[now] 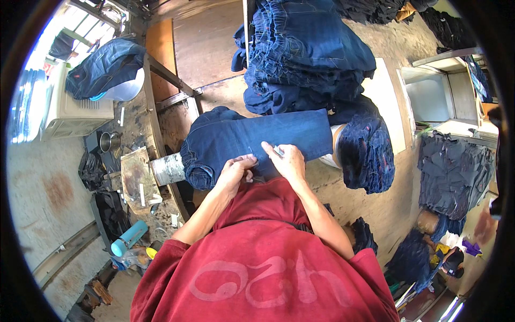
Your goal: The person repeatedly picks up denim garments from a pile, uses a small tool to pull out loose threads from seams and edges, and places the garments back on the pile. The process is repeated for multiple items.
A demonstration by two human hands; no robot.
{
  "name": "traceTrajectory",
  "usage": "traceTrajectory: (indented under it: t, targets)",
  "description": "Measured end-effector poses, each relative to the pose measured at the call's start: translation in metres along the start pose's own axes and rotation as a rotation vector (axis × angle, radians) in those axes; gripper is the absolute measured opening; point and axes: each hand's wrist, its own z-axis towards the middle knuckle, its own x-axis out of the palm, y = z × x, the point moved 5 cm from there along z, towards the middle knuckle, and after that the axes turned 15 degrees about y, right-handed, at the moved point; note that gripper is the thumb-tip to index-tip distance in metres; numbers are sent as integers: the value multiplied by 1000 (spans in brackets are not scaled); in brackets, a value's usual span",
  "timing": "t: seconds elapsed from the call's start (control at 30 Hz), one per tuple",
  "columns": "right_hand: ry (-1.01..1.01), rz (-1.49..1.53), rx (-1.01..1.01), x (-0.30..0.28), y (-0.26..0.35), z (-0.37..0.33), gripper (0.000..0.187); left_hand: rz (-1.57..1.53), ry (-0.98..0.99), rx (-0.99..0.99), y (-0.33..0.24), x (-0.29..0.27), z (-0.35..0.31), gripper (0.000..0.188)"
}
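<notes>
A pair of blue jeans [257,134] is drawn over a horizontal padded post in front of me, its gathered waist at the left and one leg stretched flat to the right. My left hand [236,172] lies at the near edge of the leg, fingers curled on the denim. Just right of it, my right hand [288,161] is closed, thumb pointing up and left, with a small pale piece showing between thumb and fingers; its kind is unclear. Both hands touch the cloth near a small worn patch.
A tall stack of jeans [311,53] rises beyond the post. Bunched denim [367,150] hangs at the right. On the left, a wooden bench [161,129] bears pale strips, and a blue bottle [130,238] lies near it. Another person [453,263] is at the lower right, near dark garments [453,172].
</notes>
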Motion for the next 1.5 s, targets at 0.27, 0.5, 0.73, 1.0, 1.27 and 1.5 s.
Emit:
traceTrajectory:
  t: [0.27,0.5,0.73,1.0,1.27,1.5]
  targets:
    - [6,59,-102,9,-13,8,42,97,70,-68,6,-2,-11,17]
    - [21,79,-148,2,-12,3,37,-199,124,-135,4,-7,-25,12]
    - [-4,54,-243,1,-11,-2,39,478,70,-14,-17,13,-10,14]
    - [-2,77,-214,0,-10,-3,39,325,67,-105,-16,13,-16,13]
    - [18,42,-210,1,-12,-4,40,198,57,-144,-9,1,-18,10]
    - [-47,105,-254,-33,0,-27,26,318,227,-158,-29,4,-14,76]
